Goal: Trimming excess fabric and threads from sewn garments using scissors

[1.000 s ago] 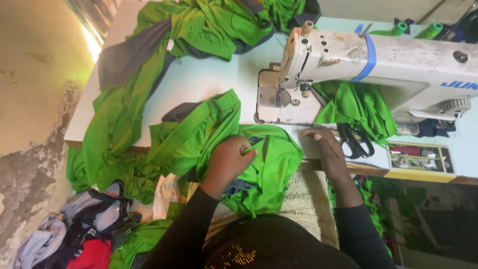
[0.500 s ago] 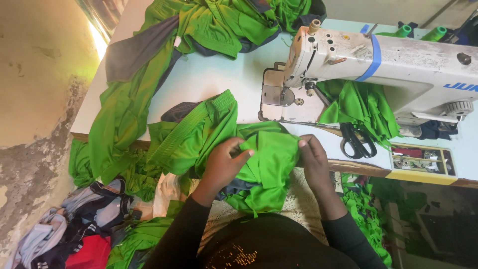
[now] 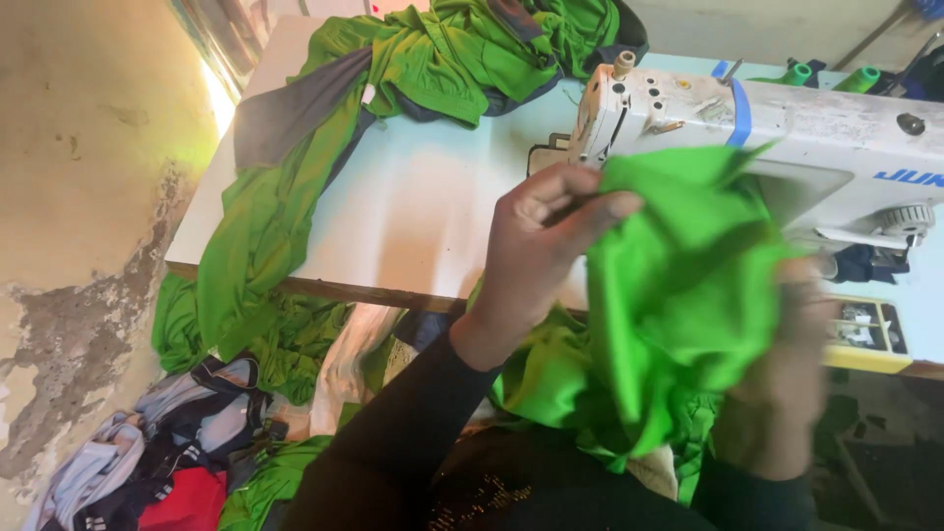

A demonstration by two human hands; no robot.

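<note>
A white sewing machine (image 3: pixel 787 118) stands on the pale counter (image 3: pixel 433 216) at two o'clock. Green and grey garments (image 3: pixel 393 69) sprawl from twelve o'clock toward nine. Mixed clothes (image 3: pixel 147 462) lie heaped on the floor at seven o'clock.

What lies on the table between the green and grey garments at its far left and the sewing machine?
Nothing: in the head view the pale table is bare between the green and grey garments and the sewing machine.
</note>
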